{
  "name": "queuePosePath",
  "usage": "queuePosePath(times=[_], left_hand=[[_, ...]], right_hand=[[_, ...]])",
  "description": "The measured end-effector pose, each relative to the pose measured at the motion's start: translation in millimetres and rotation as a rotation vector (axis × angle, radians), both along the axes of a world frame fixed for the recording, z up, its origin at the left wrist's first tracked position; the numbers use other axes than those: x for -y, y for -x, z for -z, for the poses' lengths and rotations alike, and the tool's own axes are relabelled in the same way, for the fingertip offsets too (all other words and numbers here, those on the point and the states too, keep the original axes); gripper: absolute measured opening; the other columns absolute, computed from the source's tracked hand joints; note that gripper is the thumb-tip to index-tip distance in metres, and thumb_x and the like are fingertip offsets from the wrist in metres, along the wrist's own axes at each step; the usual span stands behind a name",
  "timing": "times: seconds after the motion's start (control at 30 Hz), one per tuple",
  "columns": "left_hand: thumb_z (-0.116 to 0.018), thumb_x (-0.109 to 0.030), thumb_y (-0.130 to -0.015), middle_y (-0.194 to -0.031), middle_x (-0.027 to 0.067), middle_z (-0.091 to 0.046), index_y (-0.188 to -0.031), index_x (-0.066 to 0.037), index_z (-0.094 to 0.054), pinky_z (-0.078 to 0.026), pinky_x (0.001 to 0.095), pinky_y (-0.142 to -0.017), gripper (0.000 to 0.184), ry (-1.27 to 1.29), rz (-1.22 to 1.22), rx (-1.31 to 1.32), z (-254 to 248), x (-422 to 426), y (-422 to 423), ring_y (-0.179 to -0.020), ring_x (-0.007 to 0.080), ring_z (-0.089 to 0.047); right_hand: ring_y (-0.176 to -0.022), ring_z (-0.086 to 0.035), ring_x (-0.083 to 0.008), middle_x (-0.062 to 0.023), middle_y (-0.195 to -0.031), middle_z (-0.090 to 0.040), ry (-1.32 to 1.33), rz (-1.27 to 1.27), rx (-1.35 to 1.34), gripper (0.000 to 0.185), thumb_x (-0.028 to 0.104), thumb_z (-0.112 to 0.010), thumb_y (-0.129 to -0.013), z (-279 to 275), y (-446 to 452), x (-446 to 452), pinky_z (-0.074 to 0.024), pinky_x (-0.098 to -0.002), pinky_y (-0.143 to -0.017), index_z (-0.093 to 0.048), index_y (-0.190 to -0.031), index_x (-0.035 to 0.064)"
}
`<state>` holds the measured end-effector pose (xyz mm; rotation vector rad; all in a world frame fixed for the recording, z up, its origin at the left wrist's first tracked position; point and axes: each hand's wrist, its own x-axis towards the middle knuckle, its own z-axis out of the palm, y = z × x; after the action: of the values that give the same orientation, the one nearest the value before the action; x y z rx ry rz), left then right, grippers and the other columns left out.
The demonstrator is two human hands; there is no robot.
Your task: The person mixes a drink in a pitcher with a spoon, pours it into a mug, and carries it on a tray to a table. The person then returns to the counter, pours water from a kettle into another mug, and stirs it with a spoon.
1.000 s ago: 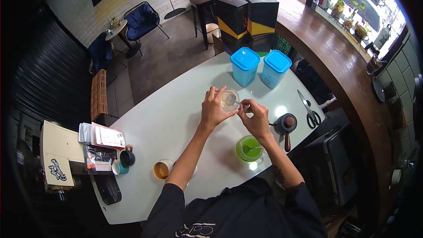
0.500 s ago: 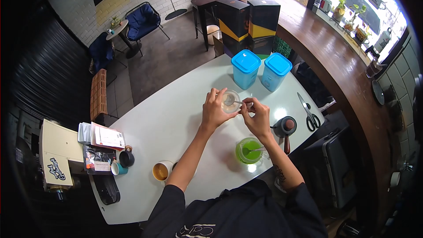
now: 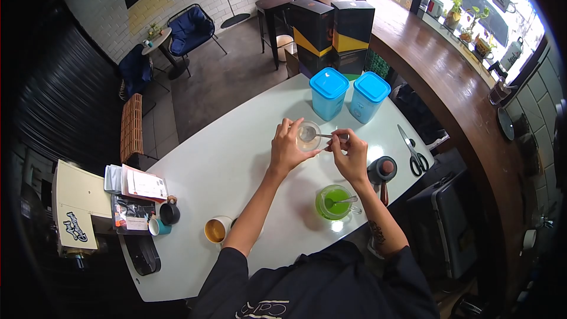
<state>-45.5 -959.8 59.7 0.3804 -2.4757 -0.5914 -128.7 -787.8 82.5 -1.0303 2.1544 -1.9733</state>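
Observation:
My left hand [image 3: 287, 149] is closed around a small clear cup [image 3: 302, 142], held tilted over the white table. In my right hand [image 3: 352, 158] a metal spoon [image 3: 323, 136] is pinched by its handle, its bowl inside the cup's mouth. What the cup contains is hard to make out. Below my right hand stands a glass mug [image 3: 322, 208] of bright green liquid, with a second spoon [image 3: 344, 200] resting in it. Beyond the cup are two lidded blue containers [image 3: 329, 94], [image 3: 369, 97].
A dark pot [image 3: 378, 169] with a wooden handle and scissors [image 3: 419, 163] lie right. A brown-filled cup [image 3: 216, 230] sits by my left forearm. Papers [image 3: 144, 184], a teal mug [image 3: 158, 226] and a black case [image 3: 142, 255] are at left. Dark boxes [image 3: 313, 26] rise behind the containers.
My right hand has shifted slightly right, showing more of the spoon's handle. My left hand and the cup stay almost in place. More of the green mug's spoon and handle is visible.

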Motion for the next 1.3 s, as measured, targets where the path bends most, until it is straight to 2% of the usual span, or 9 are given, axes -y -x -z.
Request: queuePosePath(times=[0.27,0.37,0.6,0.63,0.83,1.0,1.07,1.23,1.3], left_hand=[[-0.096,-0.045,-0.055,-0.112,0.0123,-0.055,-0.132,0.000,-0.060,-0.053,0.0439,-0.090,0.096,-0.068,-0.040,0.003,4.6,11.4,2.9,-0.105,0.0293,-0.061],[-0.094,-0.048,-0.057,-0.115,0.0115,-0.055,-0.133,0.000,-0.058,-0.051,0.0431,-0.096,0.097,-0.134,-0.020,-0.038,14.0,19.2,6.9,-0.108,0.0307,-0.059],[-0.093,-0.050,-0.057,-0.121,0.0135,-0.057,-0.137,-0.001,-0.054,-0.049,0.0429,-0.101,0.102,-0.213,-0.005,-0.056,21.8,27.4,23.1,-0.116,0.0322,-0.059],[-0.093,-0.050,-0.056,-0.124,0.0142,-0.057,-0.137,-0.001,-0.053,-0.049,0.0432,-0.101,0.103,-0.237,0.009,-0.050,22.5,28.2,24.4,-0.118,0.0327,-0.058],[-0.091,-0.052,-0.063,-0.137,0.0173,-0.054,-0.144,-0.002,-0.045,-0.044,0.0458,-0.110,0.106,-0.313,0.055,-0.098,21.3,27.9,12.7,-0.129,0.0368,-0.053],[-0.085,-0.043,-0.079,-0.142,0.0202,-0.053,-0.148,-0.003,-0.042,-0.040,0.0465,-0.115,0.090,-0.353,0.023,-0.161,-2.5,19.8,-59.8,-0.135,0.0386,-0.049],[-0.081,-0.033,-0.086,-0.144,0.0210,-0.053,-0.146,-0.002,-0.046,-0.042,0.0443,-0.113,0.075,-0.675,0.103,0.032,-25.4,18.8,-126.1,-0.136,0.0366,-0.051],[-0.080,-0.024,-0.088,-0.142,0.0197,-0.056,-0.141,0.000,-0.051,-0.045,0.0416,-0.111,0.065,-0.774,-0.184,-0.008,-22.8,-21.0,-273.0,-0.134,0.0311,-0.054],[-0.082,-0.021,-0.085,-0.141,0.0204,-0.056,-0.142,0.000,-0.049,-0.044,0.0425,-0.111,0.069,-0.659,-0.326,-0.043,-11.3,-45.7,-309.6,-0.133,0.0328,-0.054]], right_hand=[[-0.075,-0.076,-0.0229,-0.0153,-0.080,-0.073,0.117,0.019,0.065,0.010,-0.001,-0.059,-0.095,-12.6,3.5,-13.0,-0.0594,-0.0291,-0.067,-0.063,-0.101,-0.0086],[-0.075,-0.075,-0.0196,-0.0144,-0.080,-0.072,0.198,0.035,0.140,0.012,0.000,-0.056,-0.098,-19.3,7.8,-20.0,-0.0595,-0.0285,-0.067,-0.062,-0.102,-0.0090],[-0.074,-0.073,-0.0221,-0.0156,-0.083,-0.069,0.313,0.037,0.177,0.015,0.002,-0.056,-0.101,-48.7,14.8,-42.2,-0.0596,-0.0302,-0.068,-0.062,-0.103,-0.0103],[-0.069,-0.072,-0.0218,-0.0154,-0.081,-0.070,0.313,0.053,0.148,0.019,0.008,-0.055,-0.103,-47.6,17.4,-43.4,-0.0609,-0.0331,-0.067,-0.064,-0.102,-0.0084],[-0.067,-0.071,-0.0213,-0.0157,-0.081,-0.070,0.341,0.032,0.186,0.019,0.008,-0.054,-0.102,-55.5,19.6,-56.4,-0.0607,-0.0326,-0.066,-0.064,-0.102,-0.0078],[-0.068,-0.071,-0.0228,-0.0168,-0.081,-0.068,0.401,-0.053,0.263,0.020,0.009,-0.055,-0.100,-62.8,6.8,-62.2,-0.0597,-0.0338,-0.067,-0.064,-0.104,-0.0092],[-0.067,-0.070,-0.0222,-0.0169,-0.082,-0.068,0.381,-0.068,0.290,0.019,0.008,-0.054,-0.100,-65.6,-4.8,-63.8,-0.0589,-0.0336,-0.066,-0.063,-0.104,-0.0084],[-0.068,-0.069,-0.0228,-0.0178,-0.081,-0.068,0.329,-0.159,0.417,0.019,0.008,-0.054,-0.100,-52.2,-38.3,-63.9,-0.0580,-0.0345,-0.065,-0.062,-0.105,-0.0086],[-0.067,-0.069,-0.0236,-0.0176,-0.080,-0.068,0.273,-0.216,0.445,0.020,0.009,-0.054,-0.100,-48.8,-52.6,-61.1,-0.0580,-0.0351,-0.067,-0.062,-0.105,-0.0087]])
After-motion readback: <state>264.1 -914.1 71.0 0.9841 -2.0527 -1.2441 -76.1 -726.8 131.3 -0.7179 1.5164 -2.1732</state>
